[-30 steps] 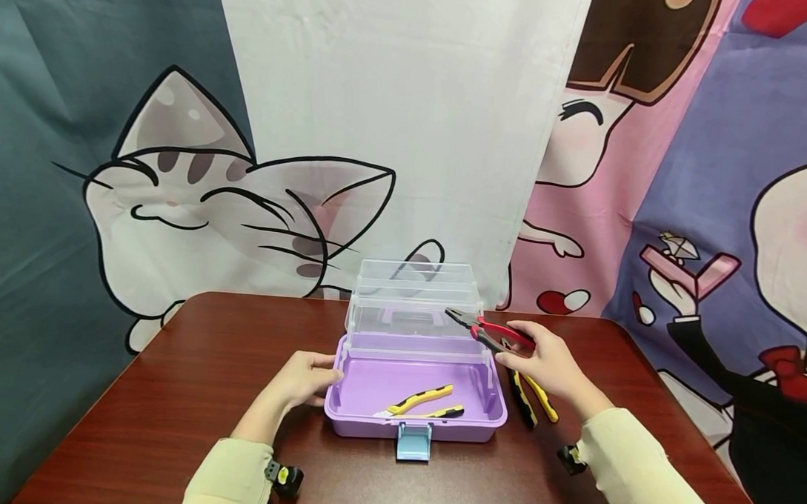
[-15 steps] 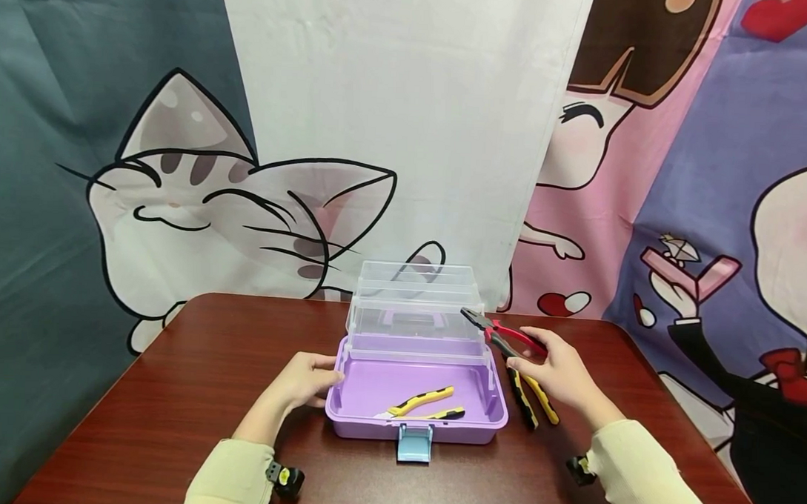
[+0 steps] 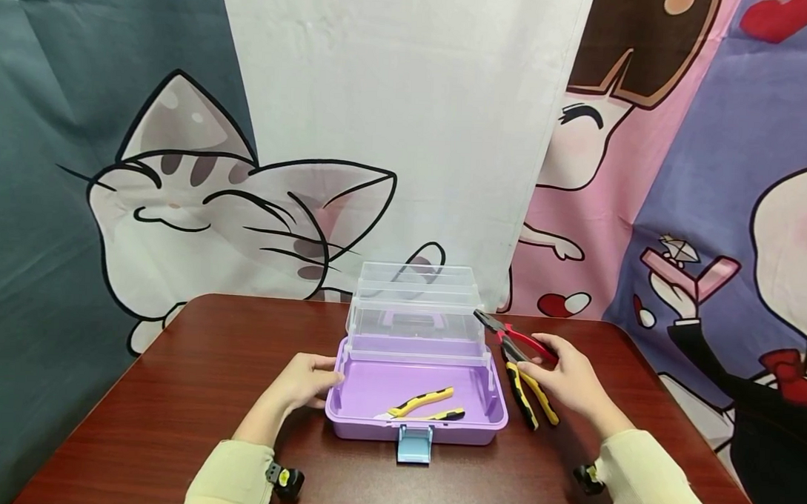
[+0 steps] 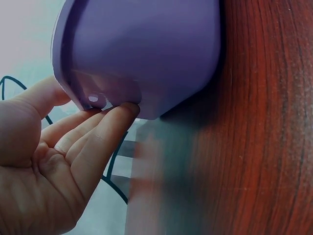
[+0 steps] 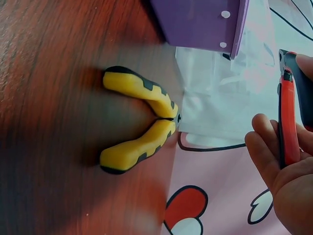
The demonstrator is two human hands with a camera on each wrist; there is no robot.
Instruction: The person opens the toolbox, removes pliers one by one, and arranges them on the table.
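A purple plastic toolbox stands with its transparent lid raised at the back. My left hand grips its left side, thumb at the rim and fingertips against the outer wall in the left wrist view. In my right hand are red-and-black pliers, held by the spread handles, jaws toward the lid. They are up off the table, right of the toolbox. Below them lie yellow-and-black pliers, handles apart on the table. Another yellow-handled tool lies inside the toolbox, its head partly hidden by the front wall.
A light blue latch hangs down at the toolbox's front. The brown wooden table extends to both sides. Behind its far edge hangs a cloth backdrop with cartoon prints.
My right hand has moved right and slightly toward me with the red-and-black pliers, from over the toolbox's right side to above the pliers on the table. The left hand keeps its hold.
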